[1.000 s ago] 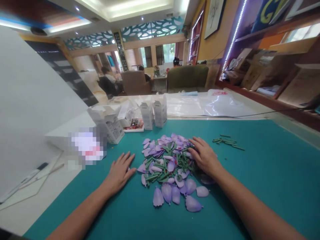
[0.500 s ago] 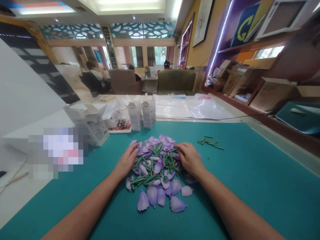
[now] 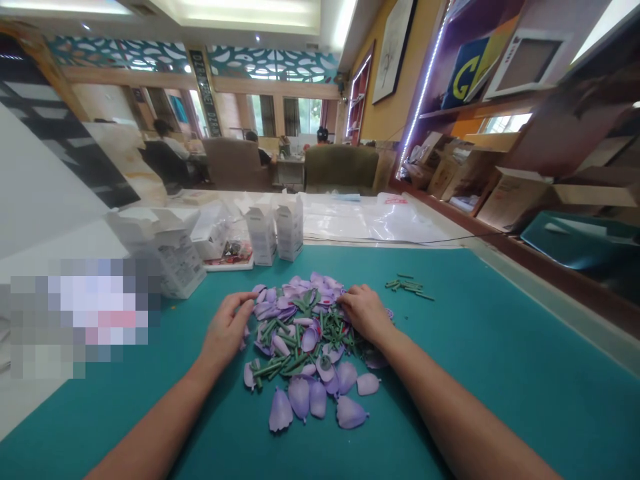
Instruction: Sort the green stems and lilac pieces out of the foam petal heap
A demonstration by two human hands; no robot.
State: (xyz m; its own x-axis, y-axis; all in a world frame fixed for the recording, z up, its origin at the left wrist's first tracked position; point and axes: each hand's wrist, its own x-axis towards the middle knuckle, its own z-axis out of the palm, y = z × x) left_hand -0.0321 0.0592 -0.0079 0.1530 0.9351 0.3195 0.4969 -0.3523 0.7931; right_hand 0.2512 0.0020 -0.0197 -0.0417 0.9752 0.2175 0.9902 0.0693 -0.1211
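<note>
— Petals (image 3: 306, 393), lilac ones, mixed with green stems (image 3: 280, 365), lie heaped on the teal table (image 3: 500, 360).
— And the hands?
— Left hand (image 3: 226, 331) rests loosely curled at the heap's left edge; right hand (image 3: 364, 312) lies spread on its right side. Beyond the heap stand white cartons (image 3: 275, 230).

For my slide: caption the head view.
Left hand and right hand flank a pile of purple petals on a teal mat.
</note>
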